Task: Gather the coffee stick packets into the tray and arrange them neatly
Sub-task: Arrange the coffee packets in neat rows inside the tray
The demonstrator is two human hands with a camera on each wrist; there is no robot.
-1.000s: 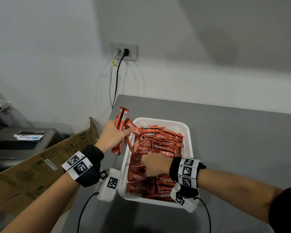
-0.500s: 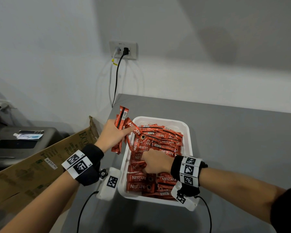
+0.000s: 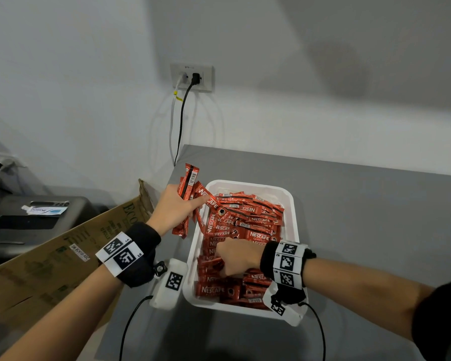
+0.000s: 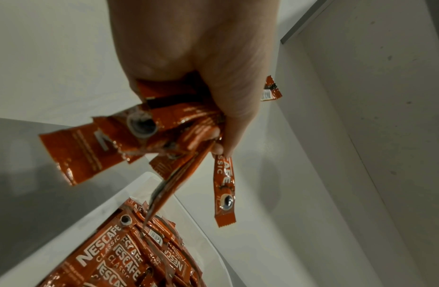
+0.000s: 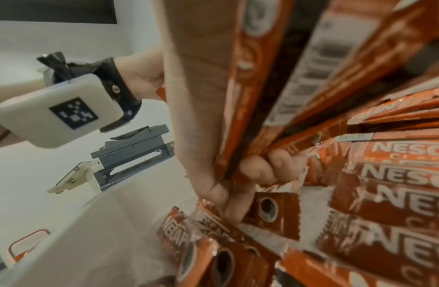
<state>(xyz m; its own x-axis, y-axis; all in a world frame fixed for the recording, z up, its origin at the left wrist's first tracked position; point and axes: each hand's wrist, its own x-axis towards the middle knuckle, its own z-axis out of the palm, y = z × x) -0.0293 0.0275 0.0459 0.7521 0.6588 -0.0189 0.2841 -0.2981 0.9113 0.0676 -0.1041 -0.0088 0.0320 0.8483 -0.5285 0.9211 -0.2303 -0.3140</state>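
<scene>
The right hand (image 3: 236, 257) sits low inside the white rectangular plastic tray (image 3: 294, 220), fingers curled into the loose pile of red foil Nescafe coffee stick packets (image 3: 248, 222). The right wrist view shows its thumb and fingers (image 5: 253, 170) pinching several packets (image 5: 294, 101) together. More packets lie flat beneath and beyond this grip, covering most of the tray floor, some crosswise to others.

Beyond and to the left of that grip, the left hand (image 3: 176, 208) is held above the tray's far left corner. Its fingers are wrapped round a bundle of red stick packets (image 3: 189, 186), which stand roughly upright and fan out above and below the fist. In the left wrist view, one packet (image 4: 224, 190) hangs down from the fingertips over the tray.

The tray rests on a grey table top (image 3: 362, 204). A brown cardboard box (image 3: 63, 256) stands left of the left wrist. Farther off, a white wall socket (image 3: 192, 78) holds two plugs.
</scene>
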